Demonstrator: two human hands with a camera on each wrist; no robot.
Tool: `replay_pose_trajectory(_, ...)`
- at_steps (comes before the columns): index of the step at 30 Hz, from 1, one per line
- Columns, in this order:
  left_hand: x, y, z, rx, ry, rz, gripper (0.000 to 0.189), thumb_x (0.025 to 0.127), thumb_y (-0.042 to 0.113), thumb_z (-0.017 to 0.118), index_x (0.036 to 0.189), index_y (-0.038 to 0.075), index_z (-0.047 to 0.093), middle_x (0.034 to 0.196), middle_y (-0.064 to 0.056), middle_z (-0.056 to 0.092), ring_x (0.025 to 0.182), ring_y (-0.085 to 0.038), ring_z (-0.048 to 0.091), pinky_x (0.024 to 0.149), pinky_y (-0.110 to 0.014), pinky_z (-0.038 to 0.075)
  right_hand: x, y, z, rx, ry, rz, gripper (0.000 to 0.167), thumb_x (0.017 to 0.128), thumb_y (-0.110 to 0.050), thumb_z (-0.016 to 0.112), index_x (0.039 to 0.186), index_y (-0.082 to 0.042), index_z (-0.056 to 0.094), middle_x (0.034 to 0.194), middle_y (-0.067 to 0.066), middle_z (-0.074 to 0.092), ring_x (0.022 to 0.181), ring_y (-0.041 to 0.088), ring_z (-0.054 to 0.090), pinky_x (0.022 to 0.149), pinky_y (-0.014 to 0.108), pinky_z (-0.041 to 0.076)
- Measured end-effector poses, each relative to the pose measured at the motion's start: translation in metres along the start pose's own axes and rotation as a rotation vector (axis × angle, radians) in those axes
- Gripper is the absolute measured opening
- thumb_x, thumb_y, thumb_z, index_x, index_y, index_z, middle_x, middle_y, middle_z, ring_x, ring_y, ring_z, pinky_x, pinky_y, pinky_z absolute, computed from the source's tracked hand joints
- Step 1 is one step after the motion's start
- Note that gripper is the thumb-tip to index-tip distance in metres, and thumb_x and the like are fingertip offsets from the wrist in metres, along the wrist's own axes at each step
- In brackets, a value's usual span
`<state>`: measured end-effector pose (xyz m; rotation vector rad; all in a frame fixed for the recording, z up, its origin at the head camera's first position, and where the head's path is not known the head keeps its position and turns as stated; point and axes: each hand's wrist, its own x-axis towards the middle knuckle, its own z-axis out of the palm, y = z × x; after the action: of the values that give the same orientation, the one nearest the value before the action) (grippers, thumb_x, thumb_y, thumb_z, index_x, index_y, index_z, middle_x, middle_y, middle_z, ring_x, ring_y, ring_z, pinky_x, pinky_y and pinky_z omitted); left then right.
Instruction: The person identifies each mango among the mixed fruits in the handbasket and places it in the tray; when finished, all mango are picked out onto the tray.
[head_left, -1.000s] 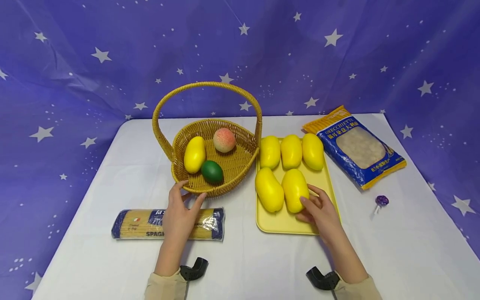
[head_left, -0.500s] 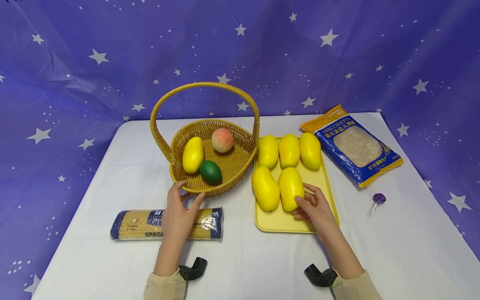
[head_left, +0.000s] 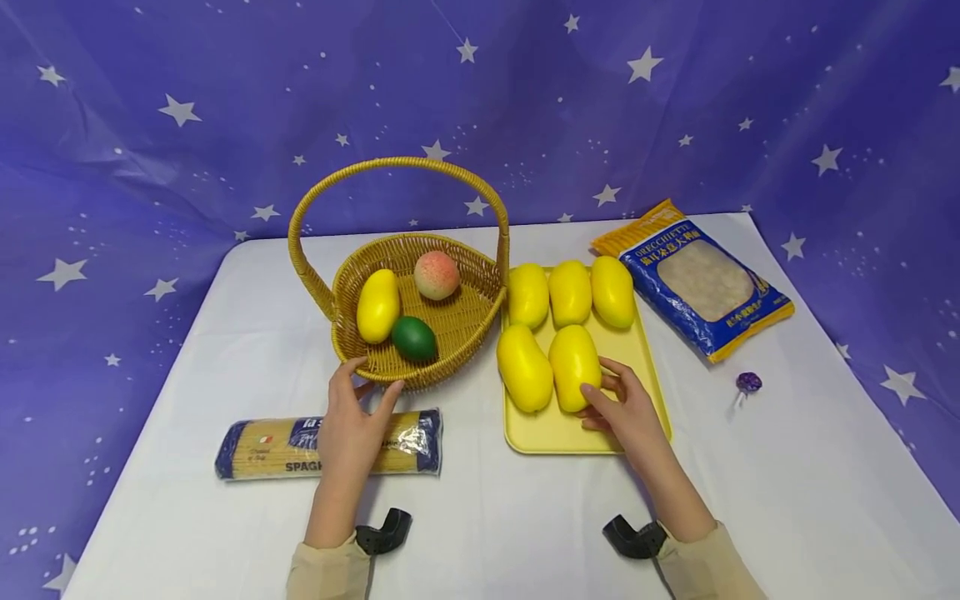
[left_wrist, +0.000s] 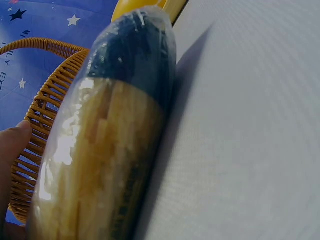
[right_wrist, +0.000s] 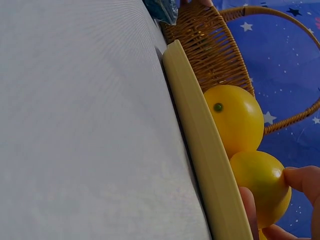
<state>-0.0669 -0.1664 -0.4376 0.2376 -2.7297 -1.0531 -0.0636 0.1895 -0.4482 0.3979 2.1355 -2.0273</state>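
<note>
My left hand (head_left: 348, 433) holds the front end of the wicker basket (head_left: 480, 337), with fingers and thumb at its rim. In the left wrist view, the thumb (left_wrist: 17, 140) touches the basket's outer weave. Inside the basket lie a yellow mango (head_left: 378, 306), a peach (head_left: 437, 276) and a dark green egg-shaped fruit (head_left: 414, 339). My right hand (head_left: 626, 417) grips the front right mango (head_left: 574, 367) on the yellow tray (head_left: 555, 435) between thumb and fingers. Another mango (head_left: 524, 368) lies just left of it, and three more mangoes (head_left: 570, 293) form the back row.
A spaghetti pack (head_left: 262, 450) lies under my left hand and wrist, in front of the basket. Right of the tray rests a blue and orange bag of orecchiette (head_left: 697, 279), with a purple lollipop (head_left: 747, 383) nearer me. A starry purple cloth (head_left: 525, 108) hangs behind the white table.
The head view has shifted, so everything appears further left and slightly higher. Both hands keep their places on the basket and the mango.
</note>
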Motion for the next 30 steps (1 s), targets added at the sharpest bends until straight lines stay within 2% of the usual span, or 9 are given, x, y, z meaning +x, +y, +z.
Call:
replay_pose_trajectory(7,0.001,-0.001,-0.001,0.009,0.002,-0.011,0.072,0.087,0.061,0.059,0.140,0.019,0.035,0.136,-0.011,0.045,0.108,-0.028,0.061,0.056,-0.039,0.044,0.000,-0.005,0.002,-0.032,-0.010,0.013,0.073,0.093,-0.028,0.067,0.151,-0.014,0.026,0.135,0.020,0.046,0.078,0.022,0.069,0.068,0.030,0.056)
replay_pose_trajectory(15,0.001,-0.001,0.000,-0.004,-0.011,-0.005,0.072,0.087,0.061,0.058,0.141,0.019,0.035,0.136,-0.010,0.044,0.109,-0.029,0.061,0.052,-0.035,0.041,-0.006,-0.009,0.000,-0.092,0.024,0.040,0.078,0.091,-0.030,0.068,0.153,-0.016,0.022,0.139,0.019,0.042,0.078,0.023,0.070,0.067,0.030,0.056)
replay_pose_trajectory(18,0.001,-0.001,0.000,-0.007,-0.012,-0.007,0.072,0.087,0.062,0.058,0.141,0.020,0.035,0.135,-0.010,0.045,0.108,-0.028,0.061,0.052,-0.035,0.040,-0.009,-0.013,-0.003,-0.236,0.032,0.006,0.083,0.090,-0.036,0.069,0.153,-0.014,0.020,0.140,0.021,0.041,0.075,0.022,0.069,0.065,0.029,0.055)
replay_pose_trajectory(21,0.001,-0.001,0.000,-0.010,-0.012,-0.010,0.072,0.087,0.062,0.058,0.140,0.020,0.035,0.134,-0.009,0.046,0.108,-0.028,0.061,0.052,-0.035,0.040,-0.016,-0.021,-0.008,-0.450,0.041,-0.051,0.089,0.088,-0.047,0.068,0.153,-0.011,0.019,0.140,0.022,0.043,0.068,0.021,0.066,0.063,0.029,0.054)
replay_pose_trajectory(25,0.001,-0.002,0.000,-0.006,-0.013,-0.015,0.074,0.086,0.064,0.057,0.140,0.020,0.035,0.134,-0.008,0.047,0.108,-0.027,0.061,0.054,-0.036,0.042,-0.027,-0.036,-0.013,-0.678,0.067,-0.133,0.090,0.086,-0.054,0.066,0.151,-0.008,0.026,0.135,0.020,0.049,0.064,0.016,0.061,0.063,0.033,0.048)
replay_pose_trajectory(27,0.001,-0.002,-0.001,-0.004,-0.013,-0.016,0.074,0.086,0.065,0.057,0.140,0.020,0.035,0.133,-0.008,0.047,0.108,-0.027,0.061,0.055,-0.037,0.042,-0.030,-0.043,-0.013,-0.719,0.088,-0.183,0.084,0.086,-0.051,0.067,0.150,-0.010,0.031,0.131,0.018,0.054,0.067,0.015,0.060,0.064,0.033,0.046)
replay_pose_trajectory(30,0.001,-0.002,-0.001,-0.005,-0.007,-0.008,0.074,0.086,0.065,0.057,0.140,0.019,0.036,0.134,-0.008,0.047,0.108,-0.026,0.062,0.054,-0.036,0.043,-0.031,-0.057,-0.008,-0.669,0.095,-0.264,0.074,0.088,-0.045,0.068,0.147,-0.014,0.037,0.127,0.016,0.058,0.075,0.019,0.061,0.065,0.029,0.049)
